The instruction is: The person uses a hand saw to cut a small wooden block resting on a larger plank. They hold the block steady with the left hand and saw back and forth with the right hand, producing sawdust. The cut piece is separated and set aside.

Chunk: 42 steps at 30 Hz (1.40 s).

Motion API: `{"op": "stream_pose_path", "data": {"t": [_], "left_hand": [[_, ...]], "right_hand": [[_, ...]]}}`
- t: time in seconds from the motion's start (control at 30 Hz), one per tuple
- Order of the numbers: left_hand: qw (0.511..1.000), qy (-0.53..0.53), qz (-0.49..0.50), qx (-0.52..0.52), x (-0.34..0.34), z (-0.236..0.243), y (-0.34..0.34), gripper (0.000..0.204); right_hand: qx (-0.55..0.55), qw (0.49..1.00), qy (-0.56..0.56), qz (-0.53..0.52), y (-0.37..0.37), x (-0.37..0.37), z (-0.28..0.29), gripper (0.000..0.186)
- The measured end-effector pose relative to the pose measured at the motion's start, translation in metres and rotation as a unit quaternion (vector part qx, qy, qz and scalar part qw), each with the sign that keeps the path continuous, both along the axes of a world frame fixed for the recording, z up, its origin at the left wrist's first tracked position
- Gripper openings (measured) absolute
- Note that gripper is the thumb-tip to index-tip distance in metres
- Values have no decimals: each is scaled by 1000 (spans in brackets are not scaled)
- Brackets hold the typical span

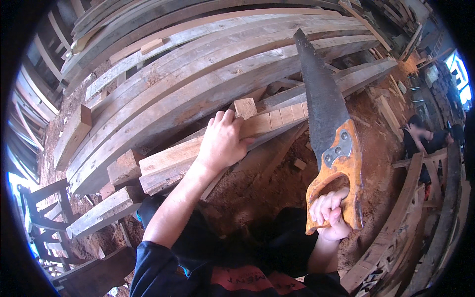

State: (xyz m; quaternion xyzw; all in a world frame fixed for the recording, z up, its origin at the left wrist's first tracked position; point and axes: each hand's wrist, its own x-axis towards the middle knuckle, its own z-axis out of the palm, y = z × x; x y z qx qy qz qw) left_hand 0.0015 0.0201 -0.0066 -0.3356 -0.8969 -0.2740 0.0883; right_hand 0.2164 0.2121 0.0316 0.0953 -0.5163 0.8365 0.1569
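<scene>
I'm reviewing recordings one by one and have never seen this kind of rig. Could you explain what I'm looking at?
There is no machine here: these are a person's own bare hands. The single picture comes from the left of two wide cameras worn on the head, looking down, so straight edges look bent.

The left hand is on a wooden beam with several lines across its top; a small wood block is beside the fingers. The right hand grips a saw by its orange handle, blade pointing up and away. Long timbers lie beyond, above reddish-brown ground. Another person appears at far right.
</scene>
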Motion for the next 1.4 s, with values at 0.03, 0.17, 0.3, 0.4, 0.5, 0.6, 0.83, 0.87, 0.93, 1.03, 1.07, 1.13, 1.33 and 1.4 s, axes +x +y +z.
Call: {"op": "stream_pose_path", "data": {"t": [0.03,0.17,0.3,0.4,0.5,0.6,0.83,0.87,0.93,1.03,1.07,1.13,1.33,1.4], "left_hand": [[1000,5,0,-1,1,0,1,43],[1000,-5,2,-12,0,6,7,45],[1000,21,2,-15,0,7,11,43],[999,27,0,-18,0,11,15,43],[999,3,2,-33,1,17,19,47],[999,2,-1,-40,-1,7,8,49],[999,6,6,-38,-2,3,8,49],[999,10,4,-41,-2,4,9,47],[999,17,1,-46,-2,8,9,45],[997,-12,9,-82,0,15,8,45],[997,-9,10,-79,1,15,6,44],[997,-2,12,-73,1,13,2,44],[998,1,0,-66,1,11,-3,43],[998,3,10,-69,3,8,-2,44]], "right_hand": [[-3,1000,-2,4,-2,0,-2,27],[-14,999,-27,16,-3,2,1,29],[-48,998,-41,-10,-11,6,2,29],[-34,998,-45,3,-13,8,1,27],[-40,998,-51,18,-13,9,-1,25],[-43,998,-43,29,-26,9,-17,22],[-38,997,-59,27,-29,9,-23,22],[-39,997,-57,23,-31,10,-24,22],[-41,998,-55,15,-34,12,-26,22],[6,998,-57,0,-37,15,-26,23],[-1,998,-64,-4,-39,15,-26,21],[-14,997,-78,-11,-43,15,-26,19],[147,978,-116,-88,-57,16,-19,20],[118,977,-138,-115,-67,19,-23,21]]}}
